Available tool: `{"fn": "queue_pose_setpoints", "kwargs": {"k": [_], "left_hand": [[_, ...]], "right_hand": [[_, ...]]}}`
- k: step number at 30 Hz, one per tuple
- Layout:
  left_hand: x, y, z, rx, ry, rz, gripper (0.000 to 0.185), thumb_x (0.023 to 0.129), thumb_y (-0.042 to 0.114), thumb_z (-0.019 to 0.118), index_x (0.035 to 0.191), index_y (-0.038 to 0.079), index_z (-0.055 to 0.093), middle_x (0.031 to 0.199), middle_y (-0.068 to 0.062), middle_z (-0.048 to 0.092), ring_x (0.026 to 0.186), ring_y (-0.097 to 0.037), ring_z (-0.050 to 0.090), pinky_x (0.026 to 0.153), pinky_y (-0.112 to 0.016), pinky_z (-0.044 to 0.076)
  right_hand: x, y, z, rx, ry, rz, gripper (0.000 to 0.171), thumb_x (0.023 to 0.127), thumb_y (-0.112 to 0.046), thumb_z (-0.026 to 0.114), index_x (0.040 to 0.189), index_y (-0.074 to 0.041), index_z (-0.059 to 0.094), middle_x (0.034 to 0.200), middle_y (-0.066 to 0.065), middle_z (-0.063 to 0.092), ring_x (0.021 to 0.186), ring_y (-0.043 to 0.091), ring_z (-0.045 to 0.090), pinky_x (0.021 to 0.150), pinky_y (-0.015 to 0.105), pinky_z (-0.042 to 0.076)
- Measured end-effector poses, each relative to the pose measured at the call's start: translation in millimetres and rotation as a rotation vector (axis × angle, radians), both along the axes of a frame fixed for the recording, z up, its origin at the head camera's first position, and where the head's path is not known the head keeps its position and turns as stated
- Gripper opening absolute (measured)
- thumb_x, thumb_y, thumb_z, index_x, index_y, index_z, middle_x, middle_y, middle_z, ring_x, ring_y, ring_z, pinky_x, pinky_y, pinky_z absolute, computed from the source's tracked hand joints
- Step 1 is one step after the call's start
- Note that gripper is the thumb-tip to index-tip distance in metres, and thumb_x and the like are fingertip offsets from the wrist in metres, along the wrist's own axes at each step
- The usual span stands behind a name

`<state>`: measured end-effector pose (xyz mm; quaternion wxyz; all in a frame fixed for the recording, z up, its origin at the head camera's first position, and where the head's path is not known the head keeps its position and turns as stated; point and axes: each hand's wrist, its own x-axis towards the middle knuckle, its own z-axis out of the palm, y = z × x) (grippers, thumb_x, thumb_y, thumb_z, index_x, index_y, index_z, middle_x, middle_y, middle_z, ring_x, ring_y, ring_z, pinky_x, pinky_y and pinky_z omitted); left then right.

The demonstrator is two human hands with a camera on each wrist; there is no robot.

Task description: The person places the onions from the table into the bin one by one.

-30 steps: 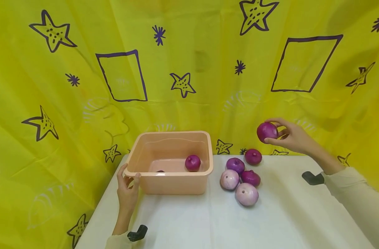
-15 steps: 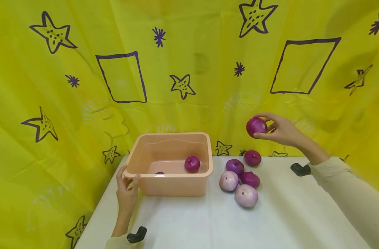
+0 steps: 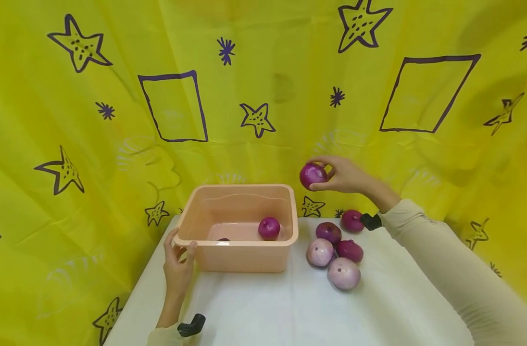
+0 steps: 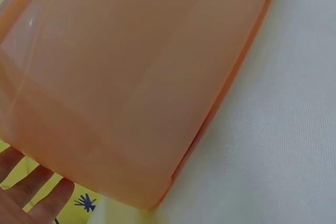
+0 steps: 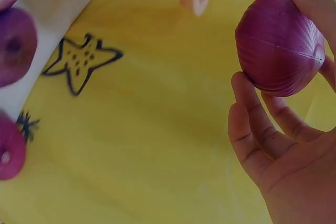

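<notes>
My right hand point(image 3: 339, 175) holds a red onion point(image 3: 313, 176) up in the air, just beyond the right rim of a peach plastic tub point(image 3: 242, 257). In the right wrist view, thumb and fingertips pinch this onion point(image 5: 278, 43) from opposite sides. My left hand point(image 3: 177, 266) grips the tub's near left corner, thumb at the front rim and fingers along the left side. Inside the tub, one onion point(image 3: 269, 228) sits at the right. A sliver of another purple thing point(image 3: 223, 239) shows above the front rim, mostly hidden.
Right of the tub, several onions lie grouped on the white table point(image 3: 263, 307): two pale ones, including the nearest onion point(image 3: 344, 273), and darker ones such as the back onion point(image 3: 352, 220). A yellow curtain point(image 3: 255, 158) with drawn stars hangs behind the table.
My right hand has carried its onion leftward, from above the table's right side to near the tub's right rim. The left hand and tub stay where they were.
</notes>
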<state>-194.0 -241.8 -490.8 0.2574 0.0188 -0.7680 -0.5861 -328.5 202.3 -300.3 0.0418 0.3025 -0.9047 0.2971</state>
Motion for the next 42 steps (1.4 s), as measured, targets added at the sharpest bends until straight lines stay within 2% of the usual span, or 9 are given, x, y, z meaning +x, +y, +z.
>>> {"fn": "queue_pose_setpoints", "kwargs": {"k": [5,8,11,14,15,21,29,36,42], "left_hand": [[-0.6,0,0.2,-0.015,-0.003,0.004,0.067,0.102,0.019,0.063,0.159,0.022,0.028,0.159,-0.017,0.041,0.123,-0.037,0.057,0.084,-0.006,0.046],[1.3,2,4.6,-0.010,0.007,0.001,0.065,0.103,0.019,0.062,0.158,0.022,0.029,0.160,-0.016,0.041,0.124,-0.037,0.056,0.084,-0.006,0.046],[-0.6,3,3.5,0.000,0.010,-0.006,0.066,0.102,0.018,0.063,0.159,0.022,0.029,0.160,-0.016,0.041,0.124,-0.038,0.056,0.083,-0.007,0.047],[-2.7,4,2.2,-0.001,0.002,-0.009,0.067,0.101,0.016,0.064,0.159,0.020,0.029,0.159,-0.017,0.041,0.124,-0.039,0.056,0.081,-0.007,0.047],[-5.5,2,-2.3,-0.004,0.004,-0.009,0.068,0.101,0.017,0.065,0.159,0.022,0.029,0.159,-0.017,0.042,0.124,-0.038,0.057,0.081,-0.007,0.047],[-5.7,3,-1.9,-0.004,0.001,-0.013,0.068,0.101,0.019,0.065,0.159,0.023,0.029,0.159,-0.015,0.042,0.125,-0.039,0.057,0.079,-0.009,0.049],[-3.6,3,-1.0,-0.013,-0.010,0.001,0.067,0.102,0.022,0.064,0.159,0.024,0.029,0.159,-0.015,0.042,0.126,-0.038,0.057,0.085,-0.007,0.046],[-3.1,2,-0.6,-0.042,-0.028,0.024,0.065,0.103,0.028,0.063,0.158,0.026,0.029,0.160,-0.010,0.041,0.127,-0.033,0.057,0.094,-0.020,0.048],[-2.6,1,-1.1,-0.025,-0.030,0.022,0.065,0.102,0.029,0.064,0.158,0.027,0.029,0.161,-0.009,0.040,0.128,-0.033,0.056,0.092,-0.016,0.048]], "right_hand": [[-7.3,-45,2.3,0.008,-0.010,0.090,0.069,0.082,-0.031,0.088,0.142,-0.013,0.058,0.122,0.013,0.064,0.088,0.027,0.072,0.083,0.041,0.061],[-11.1,-71,2.5,0.016,-0.004,0.124,0.067,0.082,-0.030,0.088,0.140,-0.014,0.059,0.122,0.013,0.065,0.088,0.028,0.070,0.085,0.041,0.060],[-15.2,-93,1.4,0.033,0.007,0.148,0.067,0.081,-0.031,0.089,0.139,-0.015,0.060,0.121,0.012,0.066,0.089,0.028,0.069,0.085,0.039,0.059],[-20.0,-111,-1.1,0.033,0.001,0.178,0.067,0.080,-0.031,0.089,0.139,-0.015,0.060,0.123,0.011,0.066,0.093,0.028,0.068,0.086,0.037,0.059],[-21.3,-117,-2.0,0.031,-0.004,0.187,0.068,0.080,-0.031,0.089,0.139,-0.015,0.060,0.123,0.010,0.065,0.095,0.027,0.068,0.086,0.036,0.059],[-25.3,-148,-7.7,0.021,-0.004,0.228,0.066,0.081,-0.033,0.088,0.138,-0.016,0.061,0.125,0.008,0.066,0.107,0.024,0.061,0.088,0.034,0.058],[-25.0,-169,-12.6,0.021,-0.043,0.231,0.067,0.081,-0.035,0.088,0.140,-0.018,0.060,0.130,0.006,0.065,0.114,0.022,0.060,0.091,0.032,0.057],[-23.5,-175,-14.1,0.019,-0.045,0.259,0.066,0.083,-0.031,0.086,0.141,-0.014,0.059,0.129,0.006,0.065,0.114,0.023,0.061,0.092,0.032,0.056],[-22.8,-178,-15.6,0.013,-0.057,0.269,0.066,0.083,-0.030,0.086,0.141,-0.013,0.059,0.127,0.006,0.066,0.112,0.024,0.060,0.092,0.034,0.056]]}}
